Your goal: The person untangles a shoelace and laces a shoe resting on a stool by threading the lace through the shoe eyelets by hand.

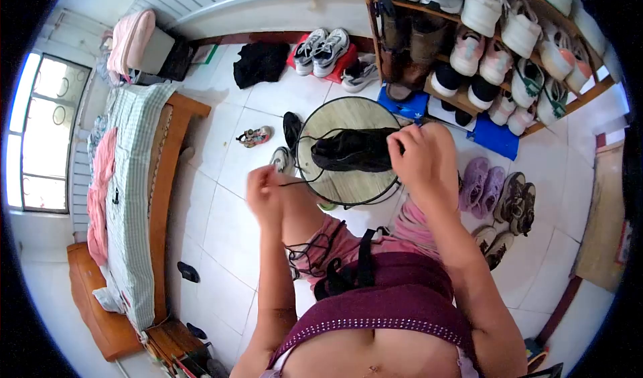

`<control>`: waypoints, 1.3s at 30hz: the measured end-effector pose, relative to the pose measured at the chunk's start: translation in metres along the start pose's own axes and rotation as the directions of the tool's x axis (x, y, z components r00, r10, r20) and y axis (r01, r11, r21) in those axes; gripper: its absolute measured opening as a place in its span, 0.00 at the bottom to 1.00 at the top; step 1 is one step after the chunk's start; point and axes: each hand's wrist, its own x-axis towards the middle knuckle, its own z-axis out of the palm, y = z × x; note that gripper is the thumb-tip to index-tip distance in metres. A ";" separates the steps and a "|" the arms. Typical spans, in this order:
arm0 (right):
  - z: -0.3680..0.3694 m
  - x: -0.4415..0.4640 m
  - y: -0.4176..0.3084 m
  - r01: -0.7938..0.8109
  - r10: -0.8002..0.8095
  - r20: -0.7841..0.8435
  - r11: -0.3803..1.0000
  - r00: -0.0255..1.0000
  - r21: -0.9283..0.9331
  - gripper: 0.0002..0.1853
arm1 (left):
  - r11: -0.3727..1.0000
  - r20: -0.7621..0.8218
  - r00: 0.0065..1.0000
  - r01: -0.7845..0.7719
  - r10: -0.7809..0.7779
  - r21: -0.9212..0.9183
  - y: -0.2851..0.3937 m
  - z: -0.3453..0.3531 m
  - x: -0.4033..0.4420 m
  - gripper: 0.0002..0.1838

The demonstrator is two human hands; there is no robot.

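So the black shoe (348,151) is sitting on a little round table (367,112) right in front of me, lying lengthwise from side to side. My guess at why that works: it's raised off the floor and near my knees, so both hands get to it without me folding in half.

A black lace (299,183) runs off the shoe to my left fingers (272,175), which look closed in a pinch on it, out past the table edge — I'd say being off to the side keeps that strand apart from the loop lying on the tabletop. My right fingers (396,143) are bent in at the shoe's other end, probably handy for steadying it, but honestly I can't tell if they're gripping anything or just resting there.

There's more black cord (320,242) draped over my left thigh, which seems a decent spot for it — within reach and off the tiles.

Just beyond the table, another black shoe (292,129) is on the floor, maybe the mate. Further out, the purple shoes (483,187) are side by side to my right, and the shoe rack (376,43) is packed in rows, presumably to save floor space. The bed (151,197) is well off to my left.
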 end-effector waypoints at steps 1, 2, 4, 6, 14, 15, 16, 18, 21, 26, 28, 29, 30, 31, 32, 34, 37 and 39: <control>-0.002 0.000 -0.010 0.002 -0.002 0.000 1.000 1.000 0.002 0.07 | 0.994 0.075 0.991 -0.109 0.108 0.013 0.021 0.019 0.004 0.07; -0.004 0.000 -0.019 0.007 0.002 0.093 0.995 0.996 -0.096 0.08 | 0.972 0.123 0.972 -0.213 0.201 0.096 0.036 0.037 0.008 0.09; 0.003 -0.003 -0.025 -0.001 0.034 0.157 0.978 0.987 -0.207 0.12 | 0.911 0.250 0.907 -0.383 0.340 0.151 0.052 0.071 0.018 0.11; 0.015 -0.006 -0.018 -0.055 0.082 0.150 0.982 0.985 -0.178 0.12 | 0.843 0.399 0.821 -0.506 0.408 0.181 0.054 0.097 0.026 0.11; 0.021 -0.013 0.018 -0.116 0.106 0.074 0.983 0.992 0.141 0.08 | 0.862 0.378 0.811 -0.504 0.448 0.060 0.079 0.107 0.015 0.11; 0.020 -0.014 0.019 -0.135 0.122 0.083 0.974 0.989 0.182 0.08 | 0.889 0.319 0.848 -0.457 0.424 0.032 0.081 0.108 0.010 0.11; 0.020 -0.015 0.020 -0.140 0.127 0.081 0.973 0.989 0.183 0.08 | 0.885 0.250 0.863 -0.464 0.439 0.044 0.077 0.110 0.005 0.11; 0.020 -0.017 0.018 -0.109 0.090 0.085 0.962 0.992 0.251 0.07 | 0.889 0.273 0.881 -0.434 0.386 0.143 0.078 0.109 -0.006 0.11; 0.024 -0.020 0.015 -0.063 0.051 0.054 0.964 0.997 0.260 0.07 | 0.897 0.433 0.901 -0.206 0.018 0.392 0.077 0.105 -0.017 0.12; 0.028 -0.018 0.020 -0.065 0.042 0.067 0.921 0.997 0.385 0.05 | 0.915 0.688 0.664 0.404 -0.292 -0.002 0.061 0.093 -0.007 0.20; 0.027 -0.017 0.021 -0.052 0.022 0.074 0.901 0.997 0.431 0.05 | 0.588 0.854 0.404 0.795 -0.328 -0.150 0.062 0.085 -0.004 0.28; 0.027 -0.017 0.021 -0.088 0.030 0.124 0.863 0.992 0.498 0.05 | 0.588 0.854 0.402 0.795 -0.331 -0.146 0.063 0.085 -0.008 0.28; 0.025 -0.016 0.020 -0.127 0.033 0.175 0.819 0.984 0.560 0.05 | 0.627 0.860 0.422 0.762 -0.288 -0.164 0.066 0.086 -0.014 0.28; 0.022 -0.016 0.018 -0.132 0.036 0.179 0.817 0.983 0.561 0.05 | 0.661 0.864 0.440 0.728 -0.245 -0.183 0.068 0.089 -0.020 0.28; 0.019 -0.015 0.017 -0.119 0.015 0.186 0.817 0.982 0.564 0.06 | 0.720 0.823 0.497 0.674 -0.276 -0.166 0.057 0.096 -0.026 0.23; 0.015 -0.016 0.018 -0.107 -0.007 0.195 0.818 0.981 0.565 0.06 | 0.600 0.799 0.424 0.793 -0.427 -0.100 0.072 0.099 -0.020 0.23; 0.011 -0.018 0.022 -0.102 -0.041 0.227 0.804 0.973 0.586 0.07 | 0.400 0.695 0.334 0.913 -0.637 -0.072 0.063 0.108 -0.019 0.22; 0.011 -0.018 0.022 -0.064 -0.081 0.227 0.822 0.970 0.566 0.07 | 0.227 0.759 0.339 0.940 -0.556 -0.254 0.058 0.106 -0.023 0.20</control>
